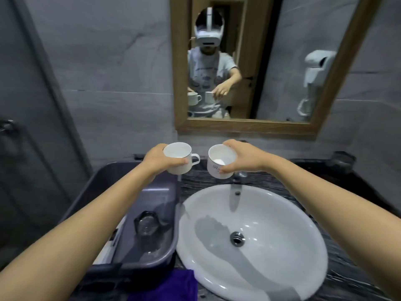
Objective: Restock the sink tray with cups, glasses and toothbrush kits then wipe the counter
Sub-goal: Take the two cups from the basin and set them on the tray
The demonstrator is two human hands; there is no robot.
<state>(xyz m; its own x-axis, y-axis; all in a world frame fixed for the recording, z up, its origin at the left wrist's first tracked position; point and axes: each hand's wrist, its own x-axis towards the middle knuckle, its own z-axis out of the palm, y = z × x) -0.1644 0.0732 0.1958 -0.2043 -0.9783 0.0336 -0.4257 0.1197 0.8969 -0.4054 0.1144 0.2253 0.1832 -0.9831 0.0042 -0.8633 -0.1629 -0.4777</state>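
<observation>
Left hand (158,160) holds cup (178,157); tub (152,195) holds glass (145,223).

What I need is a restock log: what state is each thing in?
Left cup: held aloft by left hand, upright.
Right cup: held aloft by right hand, tilted.
Glass: in the grey tub.
Purple cloth: lying at counter front edge.
Tap: no water running.

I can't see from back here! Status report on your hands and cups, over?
Left hand grips handled white cup. Right hand grips lettered white cup. Both cups held above counter, faucet just below lettered one. Glass in grey bin.
</observation>
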